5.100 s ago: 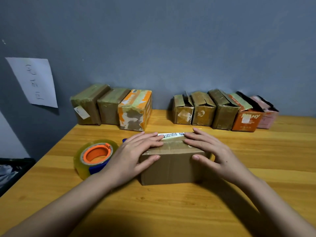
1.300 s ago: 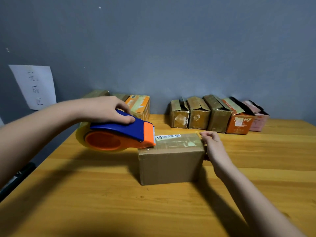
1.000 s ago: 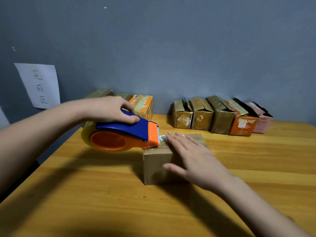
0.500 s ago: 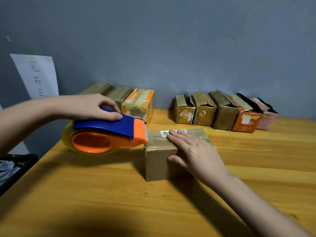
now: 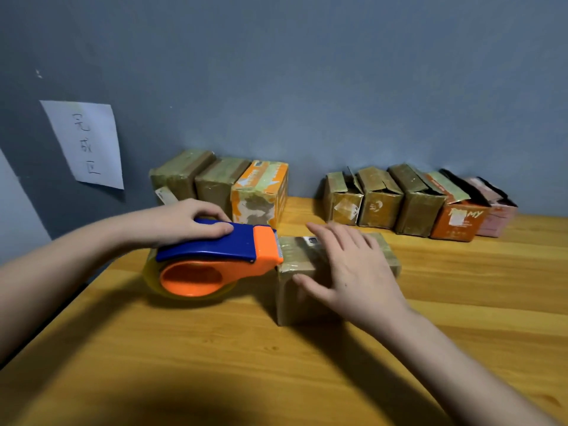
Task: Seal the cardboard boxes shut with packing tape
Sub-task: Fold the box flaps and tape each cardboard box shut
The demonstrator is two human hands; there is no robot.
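A small brown cardboard box (image 5: 295, 265) stands in the middle of the wooden table (image 5: 215, 364). My right hand (image 5: 350, 272) lies flat on its top, fingers straight, thumb over the front edge. My left hand (image 5: 184, 221) grips the blue handle of an orange and blue tape dispenser (image 5: 215, 259) holding a clear tape roll. The dispenser's orange nose and blade touch the box's upper left edge. Part of a white label shows beyond my fingers.
Three taped boxes (image 5: 221, 187) line the wall at the back left. Several boxes with loose flaps (image 5: 412, 204) stand in a row at the back right. A paper sign (image 5: 86, 142) hangs on the grey wall. The table's left edge is near my left forearm.
My right hand moved from the box's right end onto its top and presses there. The dispenser stayed at the box's left top edge, dipping slightly lower against it.
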